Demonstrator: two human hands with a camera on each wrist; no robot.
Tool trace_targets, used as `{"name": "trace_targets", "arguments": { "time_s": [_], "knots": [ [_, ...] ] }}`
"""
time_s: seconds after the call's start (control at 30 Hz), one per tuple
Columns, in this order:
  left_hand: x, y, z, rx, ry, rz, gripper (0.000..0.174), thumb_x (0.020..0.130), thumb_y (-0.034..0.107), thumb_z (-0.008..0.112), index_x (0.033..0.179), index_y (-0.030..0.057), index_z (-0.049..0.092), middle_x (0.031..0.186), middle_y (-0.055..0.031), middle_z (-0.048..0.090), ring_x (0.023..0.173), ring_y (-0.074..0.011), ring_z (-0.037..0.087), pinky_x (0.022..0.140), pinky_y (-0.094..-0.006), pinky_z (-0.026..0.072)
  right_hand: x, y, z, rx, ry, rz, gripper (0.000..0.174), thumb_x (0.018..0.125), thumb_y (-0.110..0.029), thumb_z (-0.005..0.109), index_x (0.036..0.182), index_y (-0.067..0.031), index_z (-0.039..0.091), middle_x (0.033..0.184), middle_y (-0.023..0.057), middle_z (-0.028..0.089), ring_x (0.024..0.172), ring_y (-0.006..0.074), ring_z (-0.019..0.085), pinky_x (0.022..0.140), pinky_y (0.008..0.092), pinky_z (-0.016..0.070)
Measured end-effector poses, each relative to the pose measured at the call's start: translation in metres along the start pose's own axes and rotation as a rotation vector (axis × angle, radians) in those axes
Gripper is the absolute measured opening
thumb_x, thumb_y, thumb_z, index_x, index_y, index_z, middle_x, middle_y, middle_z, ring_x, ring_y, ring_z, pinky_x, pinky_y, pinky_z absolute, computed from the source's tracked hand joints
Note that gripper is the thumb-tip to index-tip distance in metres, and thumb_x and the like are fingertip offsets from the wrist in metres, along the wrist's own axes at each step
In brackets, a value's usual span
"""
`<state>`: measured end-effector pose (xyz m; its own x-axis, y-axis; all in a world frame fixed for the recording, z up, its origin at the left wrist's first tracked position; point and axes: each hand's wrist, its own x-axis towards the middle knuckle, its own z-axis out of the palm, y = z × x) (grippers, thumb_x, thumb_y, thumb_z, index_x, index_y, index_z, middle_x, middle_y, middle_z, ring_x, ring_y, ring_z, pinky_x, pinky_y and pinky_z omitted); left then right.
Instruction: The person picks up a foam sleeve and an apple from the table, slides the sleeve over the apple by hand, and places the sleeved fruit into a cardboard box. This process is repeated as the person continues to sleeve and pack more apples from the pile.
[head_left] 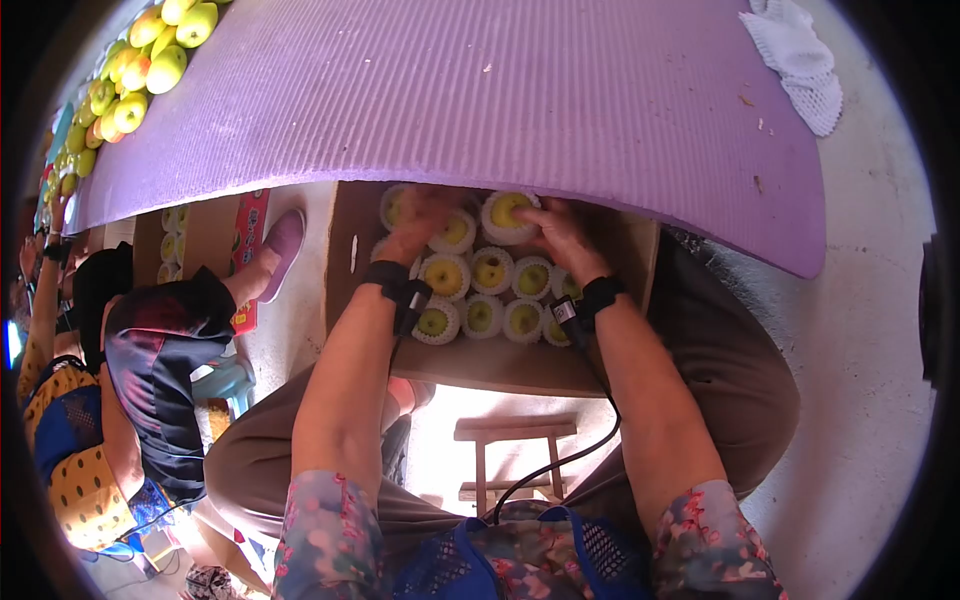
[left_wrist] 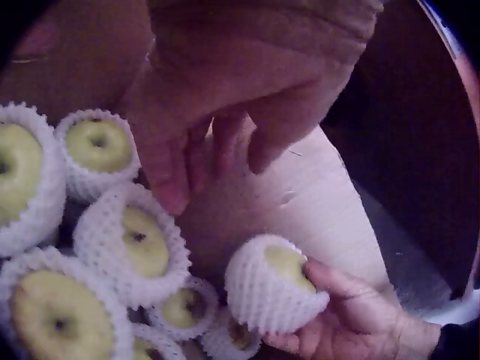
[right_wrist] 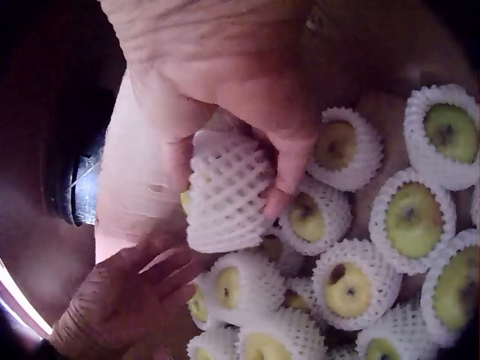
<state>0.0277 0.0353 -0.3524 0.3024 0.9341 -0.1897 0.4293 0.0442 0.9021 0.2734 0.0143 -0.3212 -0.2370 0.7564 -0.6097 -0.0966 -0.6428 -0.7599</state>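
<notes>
In the head view, my right hand (head_left: 566,240) grips a yellow-green apple (head_left: 511,211) in a white foam net, over the far part of a cardboard box. The right wrist view has thumb and fingers around the sides of this netted apple (right_wrist: 227,196). My left hand (head_left: 414,228) is near the box's far left part, blurred in the head view. Its fingers are spread and hold nothing, as the right wrist view of the left hand (right_wrist: 124,300) makes plain. Several netted apples (head_left: 483,315) sit in rows in the box (head_left: 480,366).
A purple ribbed mat (head_left: 460,90) overhangs the box's far edge. Bare apples (head_left: 166,70) are piled at its upper left, foam nets (head_left: 792,60) at its upper right. A wooden stool (head_left: 515,428) stands below the box. Another person (head_left: 165,370) sits at the left beside a second box (head_left: 205,235).
</notes>
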Motion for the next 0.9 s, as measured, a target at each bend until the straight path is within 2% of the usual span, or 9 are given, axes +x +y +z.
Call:
{"name": "trace_targets", "arguments": {
  "time_s": [0.03, 0.1, 0.17, 0.27, 0.37, 0.67, 0.77, 0.87, 0.9],
  "knots": [
    [-0.002, 0.001, -0.003, -0.009, 0.134, -0.14, 0.035, 0.086, 0.021, 0.066, 0.117, 0.0037, 0.061, 0.113, -0.0106, 0.063, 0.1, -0.0189, 0.061, 0.079, -0.0321, 0.0512, 0.003, 0.009, -0.005, 0.005, 0.041, -0.001, 0.054, 0.078, -0.02, 0.072, 0.127, -0.0083, 0.053, 0.123, 0.0083, 0.056, 0.109, 0.0234, 0.057, 0.08, 0.0395, 0.0531],
    [-0.011, -0.005, -0.009, -0.014, 0.213, -0.252, 0.031, 0.086, 0.022, 0.065, 0.111, 0.003, 0.065, 0.106, -0.012, 0.067, 0.097, -0.021, 0.065, 0.08, -0.0327, 0.0503, 0.006, 0.017, -0.01, 0.037, 0.064, 0.018, 0.056, 0.075, -0.019, 0.074, 0.125, -0.0079, 0.054, 0.122, 0.0086, 0.057, 0.107, 0.0243, 0.058, 0.078, 0.0408, 0.0544],
    [-0.023, -0.029, -0.009, -0.005, 0.103, -0.191, 0.031, 0.085, 0.021, 0.066, 0.111, 0.0052, 0.065, 0.11, -0.0154, 0.065, 0.102, -0.0258, 0.064, 0.084, -0.0349, 0.0497, 0.003, 0.015, -0.007, 0.091, 0.029, 0.053, 0.055, 0.075, -0.018, 0.075, 0.124, -0.0085, 0.054, 0.122, 0.0075, 0.057, 0.107, 0.0238, 0.058, 0.077, 0.0405, 0.0545],
    [-0.039, 0.002, 0.013, 0.581, 0.099, -0.027, 0.045, 0.076, 0.011, 0.071, 0.119, 0.008, 0.059, 0.126, -0.0164, 0.054, 0.106, -0.0332, 0.059, 0.091, -0.041, 0.0474, 0.014, 0.023, 0.001, 0.182, 0.111, 0.02, 0.053, 0.075, -0.018, 0.075, 0.123, -0.0096, 0.055, 0.12, 0.0061, 0.058, 0.107, 0.0227, 0.057, 0.077, 0.0392, 0.0543],
    [-0.044, 0.022, 0.024, 0.66, 0.004, -0.148, 0.049, 0.077, 0.013, 0.07, 0.123, 0.0098, 0.054, 0.125, -0.0147, 0.053, 0.11, -0.0341, 0.057, 0.093, -0.0406, 0.0472, 0.022, 0.028, 0.005, 0.191, 0.092, 0.024, 0.052, 0.075, -0.018, 0.076, 0.122, -0.0096, 0.055, 0.117, 0.0059, 0.059, 0.105, 0.0215, 0.058, 0.076, 0.0377, 0.0539],
    [-0.05, 0.031, 0.027, 0.627, -0.063, -0.074, 0.059, 0.074, 0.012, 0.072, 0.128, 0.0101, 0.048, 0.132, -0.0147, 0.048, 0.115, -0.0359, 0.054, 0.094, -0.0435, 0.0475, 0.06, 0.061, 0.026, 0.169, 0.132, -0.122, 0.051, 0.071, -0.019, 0.076, 0.118, -0.0096, 0.056, 0.111, 0.0049, 0.059, 0.099, 0.0187, 0.057, 0.072, 0.034, 0.0484],
    [-0.052, 0.039, 0.024, 0.643, -0.072, -0.148, 0.059, 0.073, 0.011, 0.072, 0.127, 0.0095, 0.049, 0.133, -0.0148, 0.046, 0.115, -0.0364, 0.054, 0.094, -0.0433, 0.0475, 0.057, 0.06, 0.035, 0.215, 0.137, -0.115, 0.052, 0.07, -0.02, 0.076, 0.117, -0.0102, 0.055, 0.11, 0.0038, 0.058, 0.097, 0.019, 0.056, 0.073, 0.0344, 0.046],
    [-0.053, 0.022, 0.021, 0.62, -0.025, -0.087, 0.059, 0.072, 0.01, 0.072, 0.126, 0.0095, 0.05, 0.131, -0.0148, 0.047, 0.114, -0.0371, 0.053, 0.093, -0.0431, 0.0477, 0.062, 0.06, 0.033, 0.139, 0.139, -0.072, 0.049, 0.08, -0.01, 0.07, 0.125, -0.0078, 0.051, 0.119, 0.006, 0.058, 0.106, 0.0222, 0.058, 0.084, 0.0392, 0.0501],
    [-0.053, 0.022, 0.019, 0.616, -0.037, -0.079, 0.058, 0.072, 0.01, 0.072, 0.126, 0.0095, 0.05, 0.13, -0.0148, 0.047, 0.114, -0.0373, 0.054, 0.093, -0.0431, 0.0478, 0.062, 0.062, 0.034, 0.185, 0.133, -0.081, 0.05, 0.078, -0.014, 0.071, 0.124, -0.009, 0.052, 0.118, 0.0051, 0.058, 0.105, 0.0216, 0.057, 0.082, 0.0389, 0.0485]
  ]
}}
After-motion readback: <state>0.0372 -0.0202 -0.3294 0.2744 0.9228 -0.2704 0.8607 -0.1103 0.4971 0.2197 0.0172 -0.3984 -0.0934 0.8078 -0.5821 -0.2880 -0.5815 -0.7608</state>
